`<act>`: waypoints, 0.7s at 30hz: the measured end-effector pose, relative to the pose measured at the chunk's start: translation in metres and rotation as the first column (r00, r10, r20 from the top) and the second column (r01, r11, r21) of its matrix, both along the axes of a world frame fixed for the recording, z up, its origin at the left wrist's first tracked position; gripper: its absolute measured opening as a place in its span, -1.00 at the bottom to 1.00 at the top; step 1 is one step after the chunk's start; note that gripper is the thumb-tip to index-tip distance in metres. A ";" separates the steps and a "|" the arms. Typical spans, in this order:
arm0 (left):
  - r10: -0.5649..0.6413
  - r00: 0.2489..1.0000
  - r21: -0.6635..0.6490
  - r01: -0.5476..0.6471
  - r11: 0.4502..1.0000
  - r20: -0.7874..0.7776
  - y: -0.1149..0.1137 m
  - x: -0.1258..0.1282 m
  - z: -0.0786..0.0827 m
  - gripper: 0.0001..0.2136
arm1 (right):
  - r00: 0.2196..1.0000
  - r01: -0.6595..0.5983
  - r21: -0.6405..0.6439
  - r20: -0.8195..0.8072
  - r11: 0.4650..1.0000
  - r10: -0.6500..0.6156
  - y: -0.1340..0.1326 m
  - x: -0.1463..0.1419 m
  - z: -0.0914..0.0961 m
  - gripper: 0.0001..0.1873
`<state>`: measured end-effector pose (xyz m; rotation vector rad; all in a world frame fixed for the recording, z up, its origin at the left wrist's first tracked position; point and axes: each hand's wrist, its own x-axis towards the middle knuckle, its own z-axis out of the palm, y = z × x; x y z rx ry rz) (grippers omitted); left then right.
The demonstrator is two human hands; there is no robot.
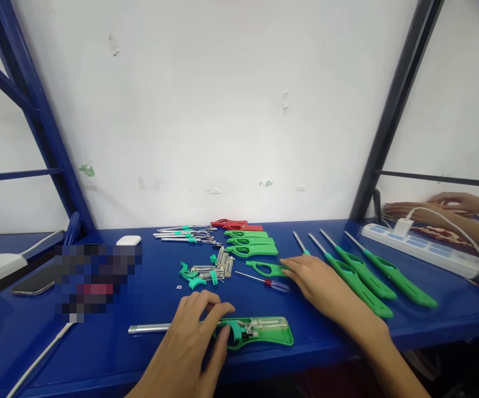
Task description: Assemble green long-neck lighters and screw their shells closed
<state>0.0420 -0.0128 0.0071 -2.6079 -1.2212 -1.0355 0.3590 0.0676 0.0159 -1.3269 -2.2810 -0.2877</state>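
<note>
My left hand (189,337) grips an opened green utility lighter (287,336) at the front of the table, thumb and fingers around its trigger area. A metal tube points left from it; a clear fuel tank (269,324) and teal trigger (235,330) lie in the half shell. My right hand (318,284) has its fingers closed over the right end of a loose green half shell (264,269). Just below that shell lies a screwdriver (275,284) with a clear and red handle. Teal triggers (187,272) and clear tanks (223,265) are heaped to its left.
Behind are stacked green half shells (251,250), red ones (243,227) and metal tubes with wires (177,235). Several whole green lighters (401,281) lie at right, near a power strip (422,249). A white case (129,240) and phone (36,283) are left. Another person's hands (455,207) show beyond.
</note>
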 end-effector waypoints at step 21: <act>0.160 0.981 0.129 -0.174 0.976 0.113 0.018 -0.036 0.003 -0.78 | 0.961 -0.258 0.017 0.110 0.966 0.255 -0.062 -0.023 0.017 -0.31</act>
